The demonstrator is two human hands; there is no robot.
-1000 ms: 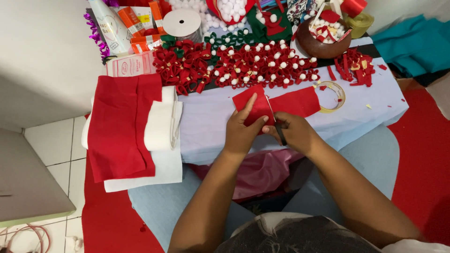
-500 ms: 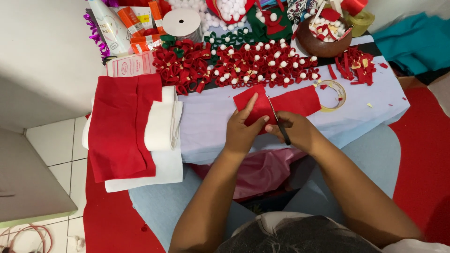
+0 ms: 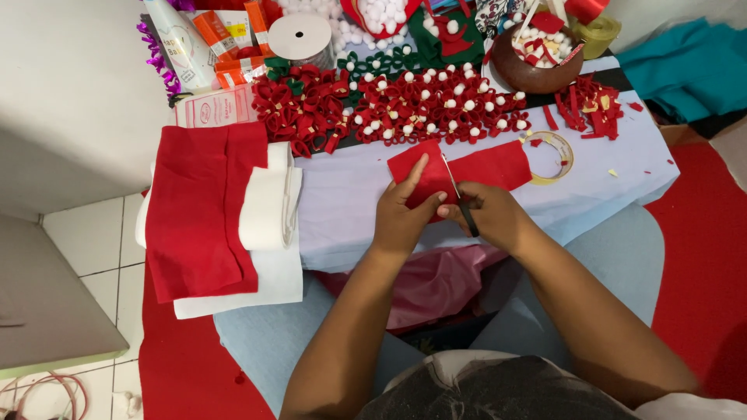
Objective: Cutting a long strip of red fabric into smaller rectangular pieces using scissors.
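Observation:
My left hand (image 3: 402, 215) pinches a piece of red felt (image 3: 459, 169) lying on the pale cloth-covered table (image 3: 346, 206), index finger stretched along it. My right hand (image 3: 492, 218) grips a pair of scissors (image 3: 459, 194) with dark handles; the blades point away from me and run up through the felt's middle. Both hands sit close together at the table's near edge.
Rows of red felt flowers with white pompoms (image 3: 405, 105) lie behind the felt. A tape ring (image 3: 554, 155) and red scraps (image 3: 583, 109) are right. Folded red and white felt (image 3: 214, 210) lies left. A brown bowl (image 3: 537, 66), white spool (image 3: 299, 37) and packets (image 3: 226, 35) stand at the back.
The scissors have edged a little further along the red felt. My left hand keeps its hold in nearly the same spot.

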